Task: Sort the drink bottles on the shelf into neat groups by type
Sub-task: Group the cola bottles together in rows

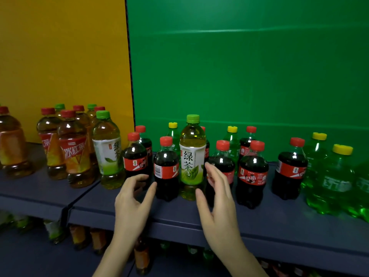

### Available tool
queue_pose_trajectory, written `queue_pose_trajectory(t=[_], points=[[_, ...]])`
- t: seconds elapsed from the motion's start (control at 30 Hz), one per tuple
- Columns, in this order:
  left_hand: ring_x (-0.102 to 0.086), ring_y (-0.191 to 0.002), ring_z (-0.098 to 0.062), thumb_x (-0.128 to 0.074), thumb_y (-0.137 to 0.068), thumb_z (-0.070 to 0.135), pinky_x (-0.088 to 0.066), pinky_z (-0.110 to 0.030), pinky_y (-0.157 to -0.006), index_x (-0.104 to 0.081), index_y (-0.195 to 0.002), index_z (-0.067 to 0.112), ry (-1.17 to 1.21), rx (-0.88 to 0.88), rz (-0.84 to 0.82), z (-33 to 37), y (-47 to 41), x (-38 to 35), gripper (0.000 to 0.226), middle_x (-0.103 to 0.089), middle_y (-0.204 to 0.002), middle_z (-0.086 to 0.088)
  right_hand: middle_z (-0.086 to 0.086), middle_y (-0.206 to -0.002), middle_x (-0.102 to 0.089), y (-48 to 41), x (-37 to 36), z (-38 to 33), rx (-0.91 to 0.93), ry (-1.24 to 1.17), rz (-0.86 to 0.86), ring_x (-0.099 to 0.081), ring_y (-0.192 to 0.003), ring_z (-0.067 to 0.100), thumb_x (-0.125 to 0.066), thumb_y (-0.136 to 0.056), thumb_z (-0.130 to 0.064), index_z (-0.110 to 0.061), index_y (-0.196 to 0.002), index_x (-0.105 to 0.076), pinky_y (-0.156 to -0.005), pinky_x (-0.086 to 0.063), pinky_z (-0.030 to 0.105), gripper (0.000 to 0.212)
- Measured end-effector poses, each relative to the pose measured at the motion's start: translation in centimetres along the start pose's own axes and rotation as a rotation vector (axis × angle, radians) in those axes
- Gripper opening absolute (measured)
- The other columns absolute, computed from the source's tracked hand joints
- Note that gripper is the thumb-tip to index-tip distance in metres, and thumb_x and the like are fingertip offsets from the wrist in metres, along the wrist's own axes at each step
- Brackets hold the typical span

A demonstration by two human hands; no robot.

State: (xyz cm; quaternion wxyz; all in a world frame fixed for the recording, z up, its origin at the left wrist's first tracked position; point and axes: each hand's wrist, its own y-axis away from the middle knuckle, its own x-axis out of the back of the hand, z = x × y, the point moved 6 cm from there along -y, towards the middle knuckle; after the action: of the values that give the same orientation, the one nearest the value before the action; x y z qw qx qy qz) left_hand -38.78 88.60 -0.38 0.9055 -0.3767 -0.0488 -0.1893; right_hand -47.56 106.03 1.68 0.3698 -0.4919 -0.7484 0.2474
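On the shelf (219, 218), the tea bottles (73, 150) stand grouped at the left and the cola bottles (252, 172) fill the middle. One tea bottle (192, 156) stands among the cola, and the soda bottles (337, 176) sit at the far right, with others behind the cola.

Your dark blue shelf (259, 220) carries upright iced tea bottles (74, 150), green tea bottles (192, 156), cola bottles (252, 174) and green soda bottles (337, 178).

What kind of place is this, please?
Probably a shop-style drinks shelf, maybe a staged one: many cola bottles and tea bottles stand on a dark shelf, with plain yellow and green boards behind.
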Motion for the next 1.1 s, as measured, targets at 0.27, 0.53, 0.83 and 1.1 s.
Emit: queue_pose_trajectory(t=[0.27, 0.53, 0.83, 1.1], points=[[-0.059, -0.096, -0.014, -0.065, -0.083, 0.015, -0.049, -0.034, -0.08, -0.061, -0.097, 0.019, -0.102, 0.013, 0.096, -1.8, -0.5, 5.2, 0.015, -0.062, -0.097, 0.005, -0.01, -0.155, -0.01, -7.1, -2.7, -1.2, 0.017, -0.032, 0.079, -0.008, -0.14, -0.002, -0.043, -0.096, -0.015, -0.019, -0.148, -0.011, -0.108, -0.005, 0.001, 0.061], [-0.054, -0.104, -0.01, -0.067, -0.081, 0.014, -0.042, -0.015, -0.085, -0.053, -0.119, 0.016, -0.077, -0.034, 0.093, -3.9, -4.0, 7.8, 0.04, -0.056, -0.112, 0.003, 0.005, -0.153, -0.018, -9.4, -4.1, 0.6, -0.182, 0.032, 0.172, -0.02, -0.14, 0.018, -0.061, -0.087, -0.02, -0.011, -0.147, -0.01, -0.107, -0.017, 0.02, 0.079], [-0.027, -0.133, -0.011, -0.066, -0.083, 0.023, -0.027, -0.03, -0.11, -0.017, -0.145, 0.009, -0.061, -0.079, -0.061, -6.4, -9.1, 6.6, 0.081, -0.031, -0.144, -0.001, 0.006, -0.146, -0.035, -9.8, -4.1, 0.9, -0.262, 0.08, 0.272, -0.034, -0.133, 0.022, -0.069, -0.081, -0.029, -0.019, -0.143, -0.024, -0.109, -0.029, 0.034, 0.077], [-0.053, -0.11, -0.017, -0.074, -0.076, 0.025, -0.046, -0.03, -0.089, -0.034, -0.131, 0.011, 0.091, 0.065, -0.162, -9.7, -11.6, 4.4, 0.07, -0.051, -0.12, -0.001, 0.003, -0.14, -0.043, -9.8, -3.7, -0.9, -0.172, 0.088, 0.325, -0.042, -0.127, 0.021, -0.073, -0.076, -0.029, -0.022, -0.14, -0.031, -0.107, -0.036, 0.046, 0.076]])
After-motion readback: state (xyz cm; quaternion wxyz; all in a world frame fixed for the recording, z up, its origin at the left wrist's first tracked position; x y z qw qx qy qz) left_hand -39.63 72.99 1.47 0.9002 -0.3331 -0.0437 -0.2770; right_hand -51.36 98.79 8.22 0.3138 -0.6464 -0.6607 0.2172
